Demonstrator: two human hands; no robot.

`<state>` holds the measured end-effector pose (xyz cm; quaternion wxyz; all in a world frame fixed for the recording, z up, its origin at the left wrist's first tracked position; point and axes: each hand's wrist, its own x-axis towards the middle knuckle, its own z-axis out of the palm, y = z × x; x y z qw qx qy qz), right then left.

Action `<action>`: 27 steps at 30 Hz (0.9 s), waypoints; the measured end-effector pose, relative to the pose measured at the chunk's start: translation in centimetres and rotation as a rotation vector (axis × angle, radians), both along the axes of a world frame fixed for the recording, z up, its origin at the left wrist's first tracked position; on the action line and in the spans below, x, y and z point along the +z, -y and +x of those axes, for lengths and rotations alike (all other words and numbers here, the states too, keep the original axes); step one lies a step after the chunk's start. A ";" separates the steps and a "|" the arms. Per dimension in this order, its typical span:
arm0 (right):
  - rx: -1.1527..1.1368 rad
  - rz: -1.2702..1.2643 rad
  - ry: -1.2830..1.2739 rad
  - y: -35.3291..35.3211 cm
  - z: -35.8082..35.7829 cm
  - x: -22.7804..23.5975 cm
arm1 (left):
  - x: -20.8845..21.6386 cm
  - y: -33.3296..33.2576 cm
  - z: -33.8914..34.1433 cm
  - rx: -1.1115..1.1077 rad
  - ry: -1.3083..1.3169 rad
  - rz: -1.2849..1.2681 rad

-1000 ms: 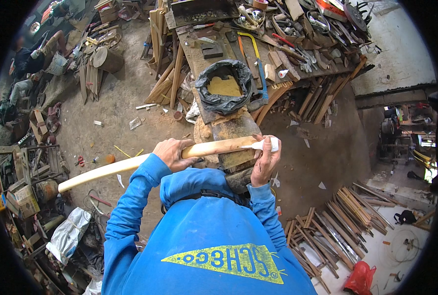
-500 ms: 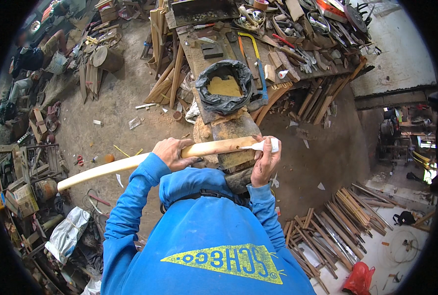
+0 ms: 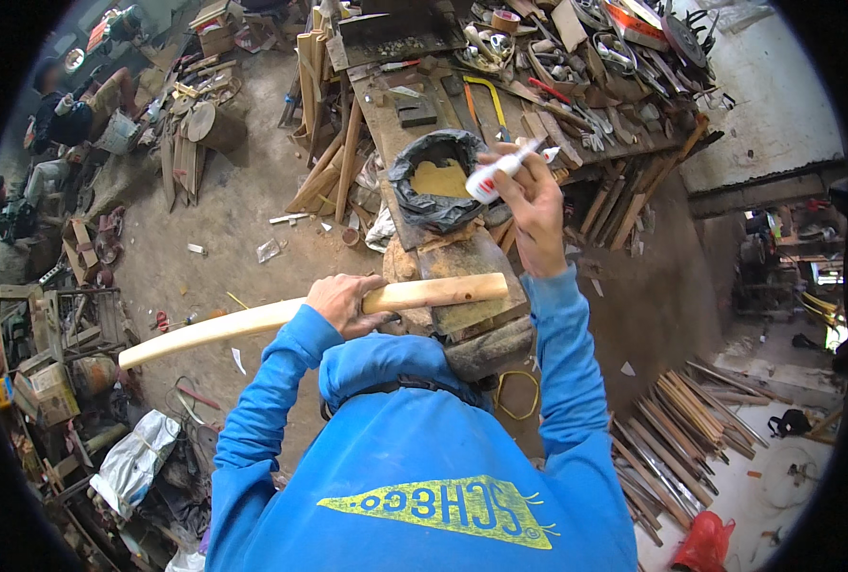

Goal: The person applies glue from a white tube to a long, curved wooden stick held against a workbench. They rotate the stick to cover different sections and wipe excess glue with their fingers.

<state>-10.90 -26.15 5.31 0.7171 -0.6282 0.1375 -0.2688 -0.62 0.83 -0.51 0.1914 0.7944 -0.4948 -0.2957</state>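
Note:
My left hand (image 3: pixel 343 303) is wrapped around a long, pale, slightly curved length of wood (image 3: pixel 243 319), near its thicker right end. That end rests over a dusty wooden block (image 3: pixel 476 319) in front of my waist, and the thin end reaches out to the left. Raised off the wood, my right hand (image 3: pixel 536 212) grips a small white squeeze bottle (image 3: pixel 487 183) with a narrow nozzle pointing up and to the right. Just left of the bottle, on the bench, stands an open black plastic bag (image 3: pixel 422 215) with tan powder inside.
Ahead, a workbench (image 3: pixel 376 119) carries a yellow-framed saw (image 3: pixel 487 91), tools and offcuts. Wooden strips (image 3: pixel 672 439) lie at the lower right beside a red plastic bag (image 3: pixel 705 541). Clutter lines the left side, with a white sack (image 3: pixel 136 462). A person (image 3: pixel 62 119) sits at the far left.
My right hand has lifted the bottle off the wood's right end and carried it forward to beside the black bag. My left hand still holds the wood.

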 end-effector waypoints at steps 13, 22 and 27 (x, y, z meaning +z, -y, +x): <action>0.344 -1.356 -0.858 1.3 7.0 -4.3 | -0.1 -0.4 -0.5 0.021 -0.027 0.020; 0.268 -1.461 -0.772 0.4 7.4 -2.1 | -0.2 -0.2 0.0 0.013 -0.027 0.029; 0.050 -0.771 -0.525 -0.3 1.2 2.0 | -0.9 -0.2 0.7 0.011 -0.084 0.047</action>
